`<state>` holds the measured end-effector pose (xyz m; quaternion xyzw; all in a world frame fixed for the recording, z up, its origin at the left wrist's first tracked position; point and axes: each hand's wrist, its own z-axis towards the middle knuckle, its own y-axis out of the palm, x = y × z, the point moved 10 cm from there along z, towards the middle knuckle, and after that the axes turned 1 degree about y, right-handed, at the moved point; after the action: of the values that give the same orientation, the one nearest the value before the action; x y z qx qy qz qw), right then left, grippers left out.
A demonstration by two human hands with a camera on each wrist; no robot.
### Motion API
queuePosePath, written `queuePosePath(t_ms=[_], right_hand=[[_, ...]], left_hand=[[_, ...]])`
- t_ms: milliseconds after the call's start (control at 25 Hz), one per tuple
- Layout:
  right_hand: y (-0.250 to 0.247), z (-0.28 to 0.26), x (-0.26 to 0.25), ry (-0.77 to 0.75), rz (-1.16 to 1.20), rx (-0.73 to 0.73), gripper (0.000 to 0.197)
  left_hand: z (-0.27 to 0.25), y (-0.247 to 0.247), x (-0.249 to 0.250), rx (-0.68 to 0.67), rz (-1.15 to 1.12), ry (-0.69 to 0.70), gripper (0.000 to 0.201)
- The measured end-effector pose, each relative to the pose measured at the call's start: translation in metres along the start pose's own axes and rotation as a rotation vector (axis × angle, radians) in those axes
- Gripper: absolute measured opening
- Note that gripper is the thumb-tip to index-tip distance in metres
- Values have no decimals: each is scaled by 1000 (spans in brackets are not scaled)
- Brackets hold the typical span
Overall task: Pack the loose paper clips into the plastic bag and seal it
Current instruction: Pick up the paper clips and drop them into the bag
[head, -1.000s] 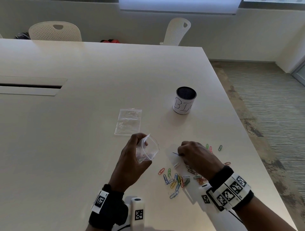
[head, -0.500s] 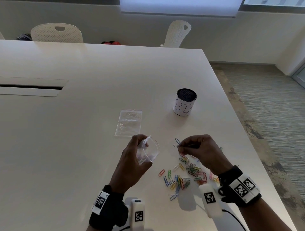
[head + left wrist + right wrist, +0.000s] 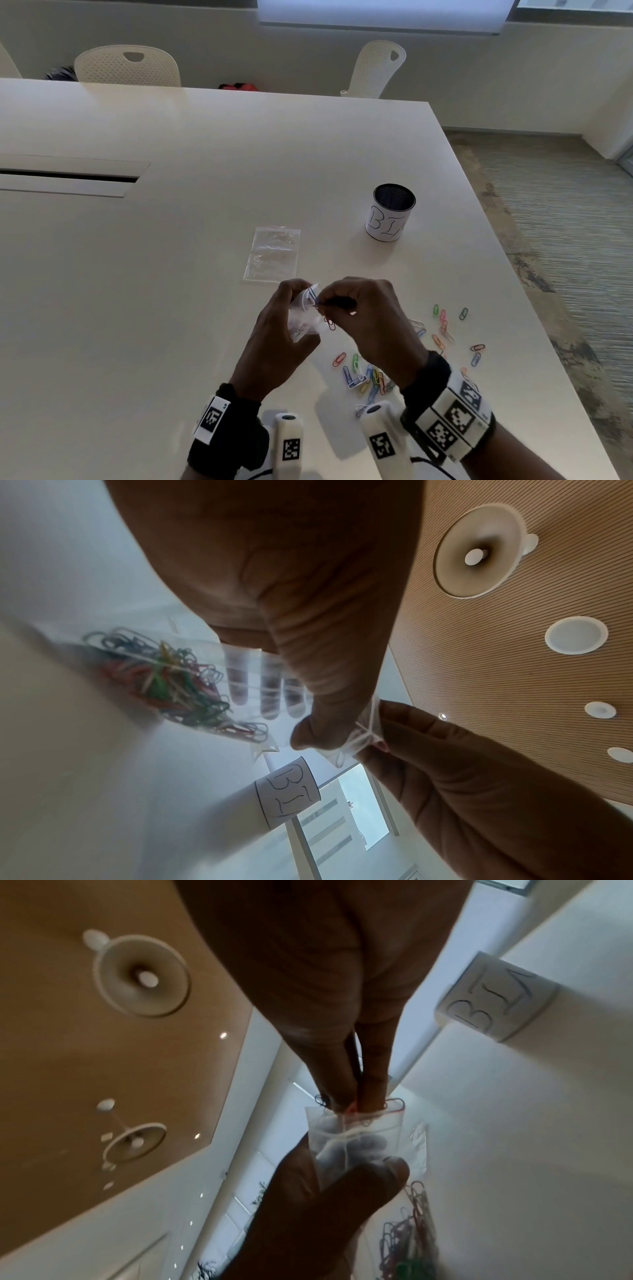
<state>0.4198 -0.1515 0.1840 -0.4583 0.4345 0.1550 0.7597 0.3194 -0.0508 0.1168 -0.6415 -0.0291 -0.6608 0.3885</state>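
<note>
My left hand point(image 3: 291, 310) grips a small clear plastic bag point(image 3: 306, 322) just above the table, its mouth turned toward my right hand. Several coloured clips lie in the bag's bottom point(image 3: 171, 677). My right hand point(image 3: 329, 303) pinches a few paper clips point(image 3: 394, 1104) between thumb and fingers right at the bag's mouth point(image 3: 352, 1123), with the clips partly inside. Loose paper clips point(image 3: 363, 377) lie scattered on the table under and to the right of my right wrist, and more clips point(image 3: 443, 329) lie further right.
A second clear bag point(image 3: 272, 253) lies flat on the white table point(image 3: 171, 274) just beyond my hands. A black cup with a white "BIN" label point(image 3: 390, 216) stands to the far right. The table's right edge runs close past the clips.
My right hand rose from the clip pile with a few clips and moved left to the bag's mouth. The left hand kept the bag almost still.
</note>
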Motion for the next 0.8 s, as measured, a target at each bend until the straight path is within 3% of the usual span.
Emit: queuePosePath(t_ms=[120,520,800], right_hand=[[8,4,-9,-37,-101,-15,12],[10,11,-8,65,-57,-61,18],[-26,4,2,39,-129,53,14]], left_hand=[[-1,1,-1,-4,3,-11,67],[0,-1,-3,8,3,-1,67],[-1,-2,-1,-12,-9,21,68]])
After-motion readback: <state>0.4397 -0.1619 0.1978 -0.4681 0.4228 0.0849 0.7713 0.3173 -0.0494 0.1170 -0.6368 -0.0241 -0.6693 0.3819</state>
